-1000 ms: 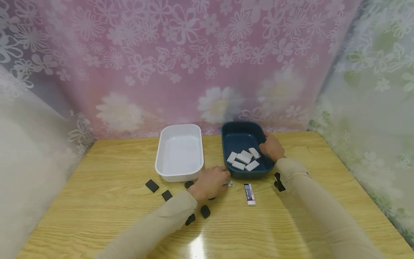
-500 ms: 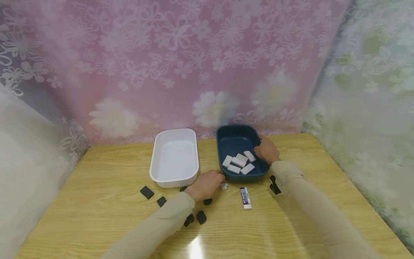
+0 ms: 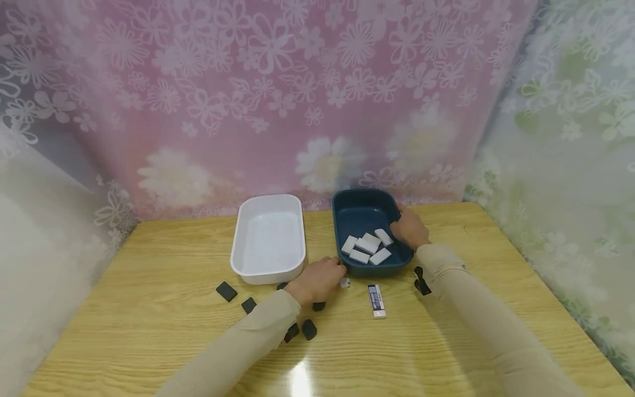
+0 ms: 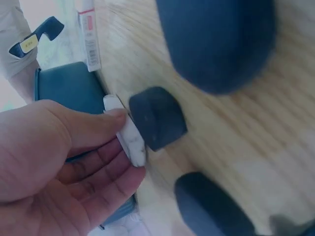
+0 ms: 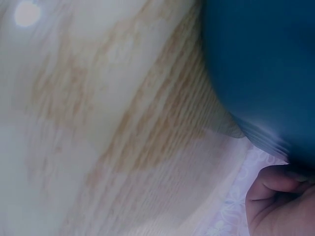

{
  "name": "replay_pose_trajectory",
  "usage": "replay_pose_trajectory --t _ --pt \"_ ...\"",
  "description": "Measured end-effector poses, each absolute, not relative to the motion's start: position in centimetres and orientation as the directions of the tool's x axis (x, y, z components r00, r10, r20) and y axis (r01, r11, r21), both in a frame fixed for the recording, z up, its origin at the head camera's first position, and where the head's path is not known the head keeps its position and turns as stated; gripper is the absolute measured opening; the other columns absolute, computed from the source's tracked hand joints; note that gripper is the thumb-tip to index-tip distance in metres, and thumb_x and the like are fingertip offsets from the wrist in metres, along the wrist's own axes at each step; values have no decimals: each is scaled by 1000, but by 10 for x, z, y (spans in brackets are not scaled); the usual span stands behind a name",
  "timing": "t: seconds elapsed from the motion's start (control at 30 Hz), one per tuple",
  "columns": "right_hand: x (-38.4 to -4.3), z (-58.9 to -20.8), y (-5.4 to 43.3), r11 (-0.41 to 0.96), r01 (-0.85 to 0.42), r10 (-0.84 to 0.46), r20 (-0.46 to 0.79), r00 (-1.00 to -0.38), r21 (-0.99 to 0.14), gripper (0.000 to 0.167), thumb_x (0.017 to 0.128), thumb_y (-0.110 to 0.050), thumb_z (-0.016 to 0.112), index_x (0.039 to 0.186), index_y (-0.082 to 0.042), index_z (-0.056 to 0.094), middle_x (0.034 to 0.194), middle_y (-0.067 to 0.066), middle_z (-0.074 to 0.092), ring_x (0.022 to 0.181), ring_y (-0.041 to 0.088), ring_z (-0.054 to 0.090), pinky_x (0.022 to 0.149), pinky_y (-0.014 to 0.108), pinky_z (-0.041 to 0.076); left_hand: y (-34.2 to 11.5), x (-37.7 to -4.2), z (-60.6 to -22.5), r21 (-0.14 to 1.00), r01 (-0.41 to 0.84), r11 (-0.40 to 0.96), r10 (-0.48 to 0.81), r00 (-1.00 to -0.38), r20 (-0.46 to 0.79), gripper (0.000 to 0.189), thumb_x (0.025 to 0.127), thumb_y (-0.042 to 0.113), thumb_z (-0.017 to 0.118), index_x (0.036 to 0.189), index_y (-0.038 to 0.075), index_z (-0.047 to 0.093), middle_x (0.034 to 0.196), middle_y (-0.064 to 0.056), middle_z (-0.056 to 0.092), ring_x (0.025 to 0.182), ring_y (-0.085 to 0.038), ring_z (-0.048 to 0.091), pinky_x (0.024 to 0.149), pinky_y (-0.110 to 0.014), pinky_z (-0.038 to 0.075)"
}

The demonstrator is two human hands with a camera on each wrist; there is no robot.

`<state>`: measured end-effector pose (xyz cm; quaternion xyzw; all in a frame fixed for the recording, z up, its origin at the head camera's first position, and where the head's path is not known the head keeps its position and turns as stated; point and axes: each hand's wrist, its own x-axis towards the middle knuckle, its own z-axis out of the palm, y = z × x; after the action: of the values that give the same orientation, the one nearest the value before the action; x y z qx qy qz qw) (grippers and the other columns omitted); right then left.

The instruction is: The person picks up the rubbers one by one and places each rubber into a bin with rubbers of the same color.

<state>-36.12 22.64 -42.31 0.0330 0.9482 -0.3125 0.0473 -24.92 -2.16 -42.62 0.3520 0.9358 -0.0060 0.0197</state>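
Between thumb and fingers, my left hand pinches a smudged white eraser at the table surface, just in front of the dark blue bin. A black block lies right beside that eraser in the left wrist view. My right hand grips the blue bin's right side near its rim; in the right wrist view its curled fingers show at the bin's edge. Several white erasers lie in the front part of this bin. An eraser in a printed sleeve rests on the table before it.
A white bin stands to the left of the blue one. Several black blocks are scattered across the wooden table around my left forearm. Flowered cloth hangs behind and at the sides.
The head view has shifted slightly. Both hands stay at nearly the same places by the blue bin, and the blocks and erasers on the table lie as before.
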Motion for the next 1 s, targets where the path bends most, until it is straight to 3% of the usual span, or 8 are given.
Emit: replay_pose_trajectory --t 0.17,0.27,0.5,0.77,1.0 --pt "-362 -426 228 811 82 32 -97 -995 -579 68 87 -8 43 151 -5 20 146 26 35 123 45 42 89 61 38 -22 -247 -418 -11 685 728 683 -727 -67 16 93 13 63 108 11 67 103 -4 62 95 -16 59 78 -28 50" --pt "-362 -427 227 811 79 31 -92 -995 -580 68 87 -9 43 151 -5 21 144 26 37 121 45 45 87 61 40 -29 -245 -404 45 703 709 704 -704 -88 16 91 12 64 107 12 67 104 -1 62 97 -15 58 81 -28 49" --pt "-362 -425 227 810 87 35 -100 -994 -580 68 88 -8 43 152 -6 20 145 25 36 117 44 48 82 57 43 -46 -255 -362 258 752 607 791 -601 -112 5 90 12 66 92 14 70 86 6 63 74 -8 54 69 -26 45" --pt "-364 -420 225 822 96 51 -96 -994 -561 69 86 -9 44 152 -11 23 142 22 42 117 43 49 86 61 40 -40 -289 -331 291 647 705 684 -728 -39 13 93 18 64 103 10 67 92 1 63 78 -13 58 73 -31 48" --pt "-361 -423 226 816 115 63 -110 -992 -566 69 87 -9 44 152 -11 22 145 21 39 120 42 47 89 61 38 -13 -322 -348 306 611 730 593 -789 159 18 93 17 63 108 7 67 96 -5 63 84 -17 58 76 -31 48"
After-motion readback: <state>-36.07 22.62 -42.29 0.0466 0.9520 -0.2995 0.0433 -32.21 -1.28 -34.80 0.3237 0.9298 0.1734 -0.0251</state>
